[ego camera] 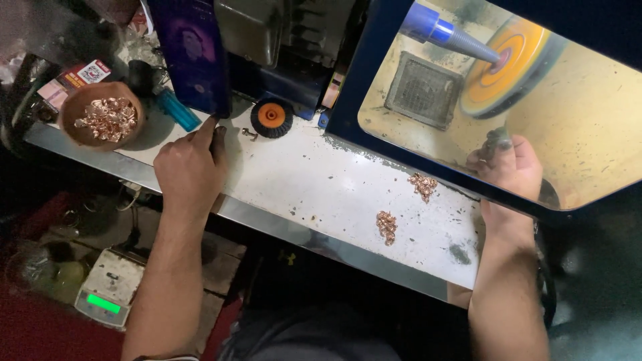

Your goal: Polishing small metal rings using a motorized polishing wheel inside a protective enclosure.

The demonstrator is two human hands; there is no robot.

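Looking down from the head camera, the white bench [294, 177] is taken as landmark. At its far left corner, a red-and-white labelled packet [83, 75] is seen behind a brown bowl [101, 115] of copper pieces. The left hand [190, 167], curled, touches a dark phone [189, 53]. The right hand [508, 167] is closed on a small dark piece [496, 140] below the orange wheel [509, 63]. Two copper piles [386, 226] lie on the bench's right half. A scale [110, 287] sits below, in dim surroundings.
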